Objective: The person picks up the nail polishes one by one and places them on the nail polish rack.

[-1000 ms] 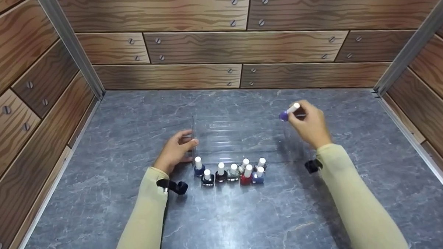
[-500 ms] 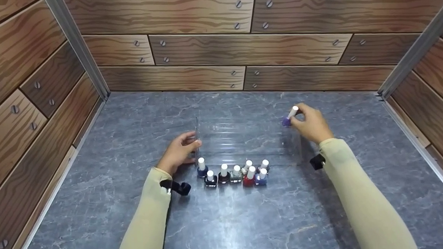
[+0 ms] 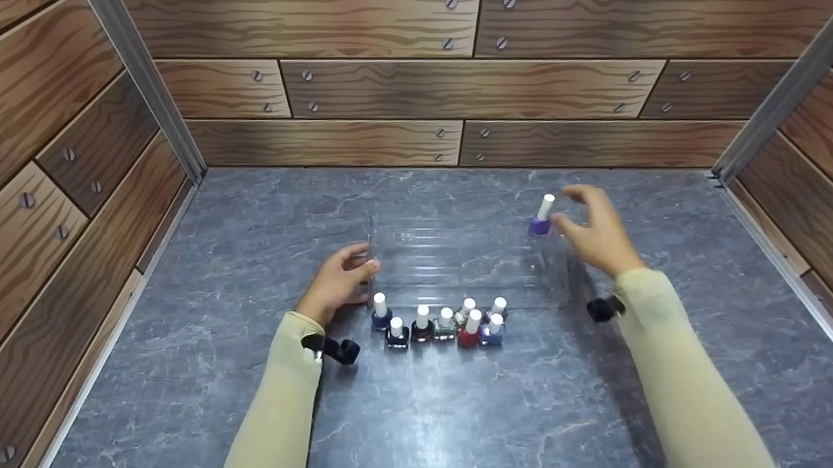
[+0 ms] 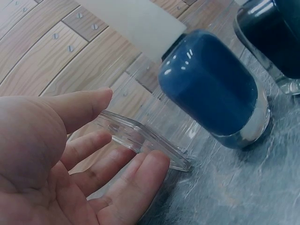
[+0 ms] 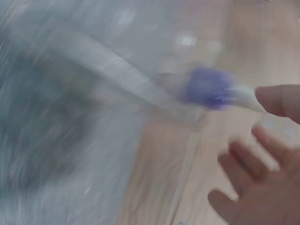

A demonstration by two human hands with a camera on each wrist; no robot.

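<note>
The purple bottle [image 3: 539, 225] stands slightly tilted at the far right corner of the clear rack [image 3: 428, 269]. Outside that corner, the right hand [image 3: 597, 236] has thumb and fingers parted, gripping nothing. The left hand [image 3: 335, 278] rests loosely spread against the rack's left end. Other bottles [image 3: 423, 330] line its near side on the counter [image 3: 423, 414]. Placing looks nearly done; next calls for clearing the right hand gently.
</note>
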